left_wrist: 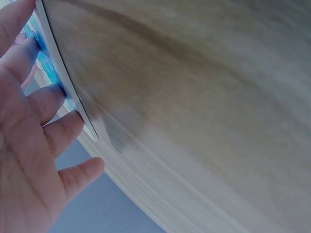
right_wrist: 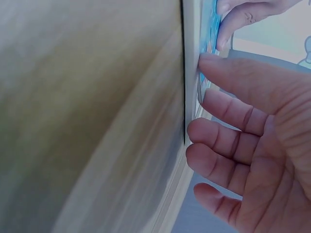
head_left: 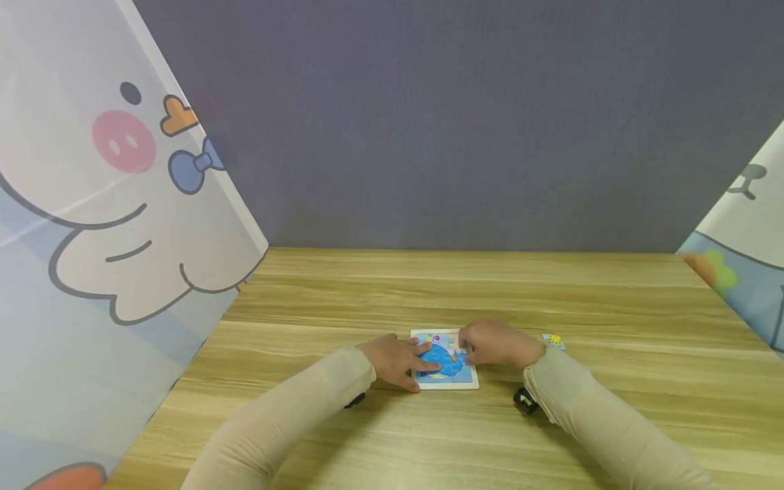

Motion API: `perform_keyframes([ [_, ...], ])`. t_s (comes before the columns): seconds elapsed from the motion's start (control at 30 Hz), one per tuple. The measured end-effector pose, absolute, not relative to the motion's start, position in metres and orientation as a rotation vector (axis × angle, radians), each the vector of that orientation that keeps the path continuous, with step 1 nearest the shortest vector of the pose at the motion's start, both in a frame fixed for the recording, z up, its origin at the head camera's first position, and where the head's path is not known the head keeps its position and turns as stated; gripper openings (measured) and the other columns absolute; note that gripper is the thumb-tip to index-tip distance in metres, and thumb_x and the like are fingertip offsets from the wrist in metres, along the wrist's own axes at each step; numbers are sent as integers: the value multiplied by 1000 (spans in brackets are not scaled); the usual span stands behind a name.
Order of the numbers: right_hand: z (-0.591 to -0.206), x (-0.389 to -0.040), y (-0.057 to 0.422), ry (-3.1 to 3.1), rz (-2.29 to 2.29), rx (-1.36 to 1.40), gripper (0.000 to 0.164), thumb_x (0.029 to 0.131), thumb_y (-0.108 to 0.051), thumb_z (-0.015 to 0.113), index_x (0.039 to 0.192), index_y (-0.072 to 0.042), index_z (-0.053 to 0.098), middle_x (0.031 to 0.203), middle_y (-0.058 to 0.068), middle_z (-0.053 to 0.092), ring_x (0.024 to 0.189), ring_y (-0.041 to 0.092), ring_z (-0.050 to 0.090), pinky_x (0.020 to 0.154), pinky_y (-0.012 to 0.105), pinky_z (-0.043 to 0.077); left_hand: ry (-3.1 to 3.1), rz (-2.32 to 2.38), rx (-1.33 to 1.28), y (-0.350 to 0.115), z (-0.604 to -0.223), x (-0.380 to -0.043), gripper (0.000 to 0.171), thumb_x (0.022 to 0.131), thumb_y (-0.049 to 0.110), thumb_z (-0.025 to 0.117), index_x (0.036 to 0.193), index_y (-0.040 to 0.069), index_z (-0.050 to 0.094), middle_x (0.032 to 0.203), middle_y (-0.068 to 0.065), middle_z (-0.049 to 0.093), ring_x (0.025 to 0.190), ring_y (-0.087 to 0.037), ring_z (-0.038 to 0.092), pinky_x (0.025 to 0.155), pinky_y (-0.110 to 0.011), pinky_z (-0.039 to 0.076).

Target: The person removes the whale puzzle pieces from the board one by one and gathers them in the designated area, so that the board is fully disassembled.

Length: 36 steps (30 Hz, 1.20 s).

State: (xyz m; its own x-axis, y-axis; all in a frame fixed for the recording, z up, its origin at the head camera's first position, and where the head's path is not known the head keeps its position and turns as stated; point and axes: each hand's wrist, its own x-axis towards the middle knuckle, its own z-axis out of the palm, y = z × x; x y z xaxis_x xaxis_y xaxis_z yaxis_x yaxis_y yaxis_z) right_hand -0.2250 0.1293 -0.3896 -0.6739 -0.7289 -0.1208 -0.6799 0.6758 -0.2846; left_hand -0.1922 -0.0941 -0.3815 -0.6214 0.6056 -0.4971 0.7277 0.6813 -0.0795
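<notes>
So the small jigsaw puzzle in a white frame [head_left: 453, 386] is lying flat on the wood-grain counter [head_left: 441, 442], between the two hands. Left hand [head_left: 395, 361] is spread wide and flat – fingers reach over the left rim onto the big blue picture [head_left: 450, 365], thumb down by the near left corner. Right hand [head_left: 496, 342] is at the right rim, fingers curled, with thumb and index pinching what looks like a thin puzzle piece [right_wrist: 199, 90]. It's nearly edge-on in the right wrist view, so I can't make out what's printed on it. There's a pale gap in the puzzle's far right area, just beside that hand. One loose piece with a yellow sun [head_left: 554, 339] sits on the counter past the right wrist – well apart from the frame, near the sleeve cuff [head_left: 548, 371].
</notes>
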Motion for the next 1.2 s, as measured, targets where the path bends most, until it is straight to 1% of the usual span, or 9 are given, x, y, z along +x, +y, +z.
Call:
perform_keyframes([
  [0.2,-391,-227,129,2660,-323,-1141,14,78,-11,77,84,-8,64,71,-8,55,62,7,48,60,29,45,2455,-390,1047,-94,-381,-193,59,93,55,50,148,44,30,158,7,16,142,-14,22,109,-45,31],
  [0.37,-391,-227,129,2661,-319,-1138,16,78,-10,77,82,-9,62,71,-8,53,61,8,46,58,28,44,2443,-358,1029,-94,-380,-192,59,94,54,50,148,43,30,158,7,15,143,-14,20,110,-47,29],
  [0.6,-388,-225,128,2645,-364,-1159,22,77,-7,77,73,-13,56,66,-9,46,59,7,39,55,25,37,2441,-353,1022,-94,-380,-192,60,94,54,50,148,43,30,158,7,16,143,-14,19,110,-46,28],
  [0.7,-387,-225,129,2641,-364,-1208,21,77,-5,75,72,-13,57,64,-9,45,57,6,38,55,24,36,2442,-358,1018,-94,-380,-192,60,94,54,50,149,43,29,158,7,16,143,-14,19,110,-46,28],
  [0.8,-387,-225,131,2627,-396,-1249,14,79,-6,73,75,-12,61,65,-10,47,58,5,39,56,23,38,2445,-359,1014,-94,-379,-192,60,93,54,51,149,43,29,158,7,16,143,-14,19,110,-46,28],
  [0.93,-387,-225,135,2551,-558,-1249,7,85,-5,67,82,-11,66,70,-11,53,61,3,41,58,23,39,2442,-350,1012,-94,-379,-192,60,93,54,51,149,43,30,158,7,16,143,-14,19,110,-46,28],
  [1.03,-388,-225,138,2487,-680,-1230,8,89,-4,64,85,-9,67,72,-10,55,62,2,41,59,23,40,2440,-351,1015,-93,-379,-192,60,93,54,51,148,43,30,158,7,17,143,-15,20,110,-46,29],
  [1.2,-391,-225,142,2457,-763,-1220,9,90,-2,62,87,-8,68,68,-11,52,60,1,39,59,23,40,2439,-359,1013,-94,-379,-193,60,93,54,51,149,43,30,158,7,16,143,-15,19,110,-46,29],
])
